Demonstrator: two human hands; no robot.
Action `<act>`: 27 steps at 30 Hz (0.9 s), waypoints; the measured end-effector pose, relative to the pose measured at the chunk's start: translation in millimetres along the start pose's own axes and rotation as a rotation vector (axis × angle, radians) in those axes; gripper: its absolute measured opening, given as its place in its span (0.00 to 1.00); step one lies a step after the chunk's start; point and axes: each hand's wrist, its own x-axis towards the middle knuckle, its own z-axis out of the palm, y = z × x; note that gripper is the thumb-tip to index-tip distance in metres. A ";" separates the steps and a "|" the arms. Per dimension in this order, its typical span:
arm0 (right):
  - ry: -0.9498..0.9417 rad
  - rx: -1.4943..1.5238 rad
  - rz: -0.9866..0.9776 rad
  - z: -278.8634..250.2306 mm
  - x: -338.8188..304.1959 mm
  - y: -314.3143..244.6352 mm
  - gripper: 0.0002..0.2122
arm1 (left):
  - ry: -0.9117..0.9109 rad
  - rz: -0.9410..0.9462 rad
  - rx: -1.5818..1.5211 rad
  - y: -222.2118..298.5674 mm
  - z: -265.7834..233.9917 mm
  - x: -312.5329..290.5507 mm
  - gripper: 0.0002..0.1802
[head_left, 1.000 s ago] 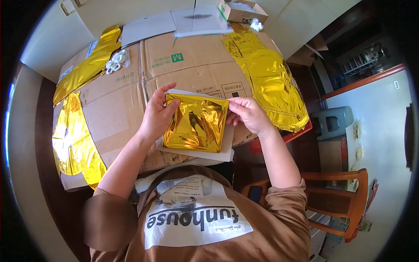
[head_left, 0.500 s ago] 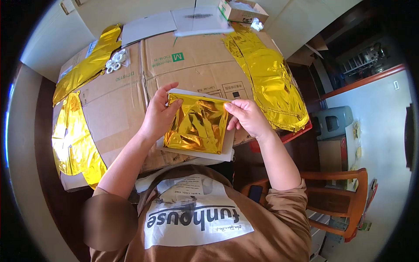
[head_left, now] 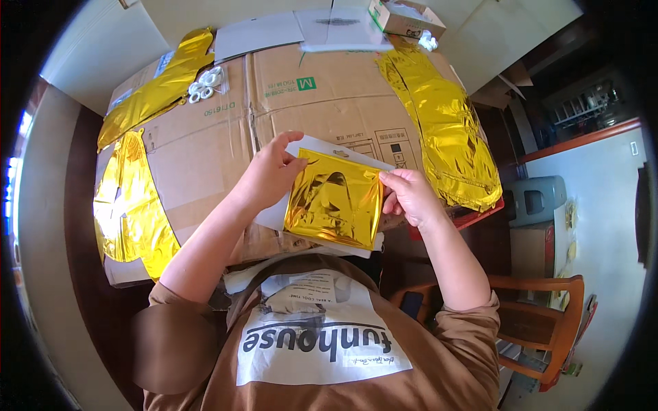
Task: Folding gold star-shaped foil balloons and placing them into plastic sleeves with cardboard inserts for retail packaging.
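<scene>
A square of folded, shiny gold foil [head_left: 334,205] lies over a white card [head_left: 273,215] at the near edge of a cardboard-covered table. My left hand [head_left: 274,171] pinches the foil's upper left corner, its thumb on top and its index finger stretched past the edge. At the upper right corner, my right hand [head_left: 412,195] grips the foil between thumb and curled fingers. The card shows beyond the foil on the left and along the top. Creases cross the foil's face, and its underside is hidden.
Long gold foil pieces lie at the right [head_left: 456,130], far left [head_left: 161,82] and near left [head_left: 130,198]. White rings [head_left: 204,85] sit beside the far left piece. White sheets [head_left: 260,35] and a small open box [head_left: 404,19] line the back. A wooden chair [head_left: 534,322] stands at right.
The whole scene has shifted right in view. The foil has turned slightly clockwise over the card, so more of the card shows at its left. Both hands keep to the top corners.
</scene>
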 end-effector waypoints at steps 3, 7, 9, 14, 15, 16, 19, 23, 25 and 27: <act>-0.011 -0.088 0.033 3.4 1.8 -6.1 0.13 | 0.067 0.111 0.357 2.4 -0.9 1.2 0.28; -0.032 -0.242 0.090 4.2 5.4 -15.0 0.14 | 0.140 0.180 0.486 0.8 6.4 0.9 0.25; -0.027 -0.307 0.058 7.4 3.5 -18.6 0.15 | 0.156 0.190 0.552 1.6 7.0 0.5 0.24; 0.001 -0.600 -0.040 20.1 -0.8 -28.6 0.17 | 0.161 0.247 0.688 -4.5 1.8 5.1 0.25; 0.033 -0.709 -0.061 26.5 -4.5 -35.8 0.17 | 0.178 0.258 0.741 -4.4 2.7 4.3 0.25; 0.065 -0.818 -0.082 30.4 -6.4 -39.3 0.17 | 0.195 0.270 0.795 -3.9 4.9 2.4 0.25; 0.215 -1.092 -0.372 34.0 0.6 -19.1 0.15 | 0.244 0.336 1.013 -13.7 11.1 2.8 0.27; 0.318 -1.159 -0.410 43.6 -5.1 -13.8 0.14 | 0.342 0.441 1.156 -21.5 17.0 -1.7 0.28; 0.377 -1.201 -0.435 47.3 -10.0 -10.8 0.14 | 0.340 0.460 1.152 -24.5 17.6 -3.7 0.28; 0.400 -1.214 -0.343 50.2 -16.1 -15.0 0.13 | 0.374 0.517 1.130 -27.5 16.9 -4.1 0.27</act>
